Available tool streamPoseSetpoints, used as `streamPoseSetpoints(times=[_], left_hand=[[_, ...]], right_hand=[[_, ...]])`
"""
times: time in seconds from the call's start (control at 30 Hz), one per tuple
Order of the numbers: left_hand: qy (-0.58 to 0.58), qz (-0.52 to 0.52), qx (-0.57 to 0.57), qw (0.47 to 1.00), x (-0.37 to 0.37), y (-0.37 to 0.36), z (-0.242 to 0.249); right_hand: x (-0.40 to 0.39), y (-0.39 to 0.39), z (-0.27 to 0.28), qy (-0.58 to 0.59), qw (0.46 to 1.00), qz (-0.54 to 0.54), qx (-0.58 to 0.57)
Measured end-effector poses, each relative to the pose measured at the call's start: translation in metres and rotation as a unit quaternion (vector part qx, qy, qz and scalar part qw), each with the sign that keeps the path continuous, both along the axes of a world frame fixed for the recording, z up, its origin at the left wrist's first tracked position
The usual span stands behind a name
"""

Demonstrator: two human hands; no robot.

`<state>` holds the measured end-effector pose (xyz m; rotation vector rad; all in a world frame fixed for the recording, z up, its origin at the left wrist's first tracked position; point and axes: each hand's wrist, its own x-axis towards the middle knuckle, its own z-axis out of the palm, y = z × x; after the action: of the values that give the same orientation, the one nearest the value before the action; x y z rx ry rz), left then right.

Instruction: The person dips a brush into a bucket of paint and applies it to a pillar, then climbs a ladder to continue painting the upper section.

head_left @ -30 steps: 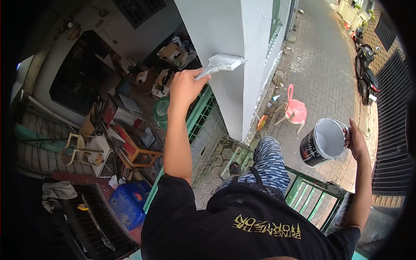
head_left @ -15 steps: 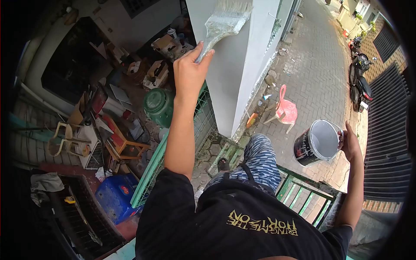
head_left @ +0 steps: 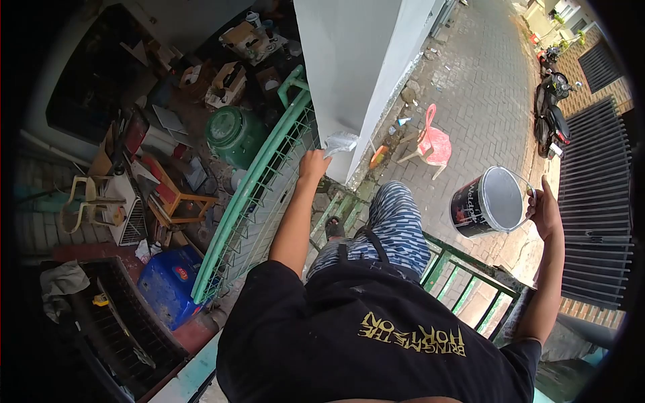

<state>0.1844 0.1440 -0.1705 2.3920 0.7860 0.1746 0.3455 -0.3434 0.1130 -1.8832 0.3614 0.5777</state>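
Note:
My left hand (head_left: 314, 166) is closed around the handle of a wide paintbrush (head_left: 341, 142). The brush overlaps the lower part of a light grey pillar (head_left: 351, 67), close to its bottom corner. Out to the right, my right hand (head_left: 546, 213) grips the wire handle of a paint bucket (head_left: 469, 211). This bucket has a dark printed label, and grey paint shows inside it. It hangs tilted, its mouth towards my hand.
A green metal railing (head_left: 252, 178) runs left of the pillar, with a green barrel (head_left: 232, 134) behind it. Green slats (head_left: 463, 282) lie below the bucket. On the paving stand a pink chair (head_left: 437, 146) and, farther off, a motorcycle (head_left: 552, 111). Boxes and furniture clutter the left side.
My left hand has brought the brush down from high on the pillar to near its lower end. The bucket stays in my right hand, slightly higher in view.

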Motion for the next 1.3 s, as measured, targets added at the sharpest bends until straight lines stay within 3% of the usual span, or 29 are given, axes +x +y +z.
streamPoseSetpoints(times=[0.07, 0.17, 0.37, 0.5, 0.63, 0.7, 0.77, 0.97, 1.0, 1.17, 1.3], left_hand=[[0.154, -0.042, -0.031, 0.987, 0.001, 0.002, -0.029], [0.123, -0.028, -0.01, 0.992, 0.011, 0.007, -0.054], [0.033, -0.053, 0.035, 0.997, 0.054, 0.043, 0.009], [0.015, -0.06, 0.021, 0.998, 0.035, 0.049, 0.059], [-0.264, -0.033, 0.045, 0.963, 0.001, 0.045, 0.107], [-0.299, -0.009, 0.022, 0.954, -0.008, 0.035, 0.15], [-0.424, 0.009, 0.049, 0.904, -0.01, 0.033, 0.182], [-0.523, 0.013, 0.079, 0.848, 0.014, 0.038, 0.226], [-0.493, 0.018, 0.095, 0.865, 0.016, 0.031, 0.232], [-0.458, -0.019, 0.113, 0.881, 0.028, 0.025, 0.154], [-0.294, -0.007, 0.031, 0.955, 0.007, 0.009, 0.068]], right_hand=[[-0.001, 0.0, 0.001, -0.007, 1.0, -0.011, -0.001], [0.001, 0.004, 0.002, -0.008, 1.0, -0.014, -0.006], [0.002, 0.0, 0.003, -0.004, 1.0, -0.016, -0.001], [0.002, 0.001, 0.003, -0.011, 1.0, -0.019, -0.014], [0.004, -0.004, -0.001, -0.008, 1.0, -0.022, -0.003], [0.004, -0.004, -0.001, -0.008, 1.0, -0.03, -0.005], [0.004, -0.005, -0.002, -0.007, 0.999, -0.03, -0.011], [0.002, -0.004, 0.001, -0.009, 0.999, -0.041, -0.012], [0.002, -0.005, 0.0, -0.007, 0.999, -0.04, -0.012], [0.002, 0.0, 0.001, -0.005, 0.999, -0.034, -0.002], [0.002, 0.0, 0.001, 0.018, 0.999, -0.027, -0.007]])
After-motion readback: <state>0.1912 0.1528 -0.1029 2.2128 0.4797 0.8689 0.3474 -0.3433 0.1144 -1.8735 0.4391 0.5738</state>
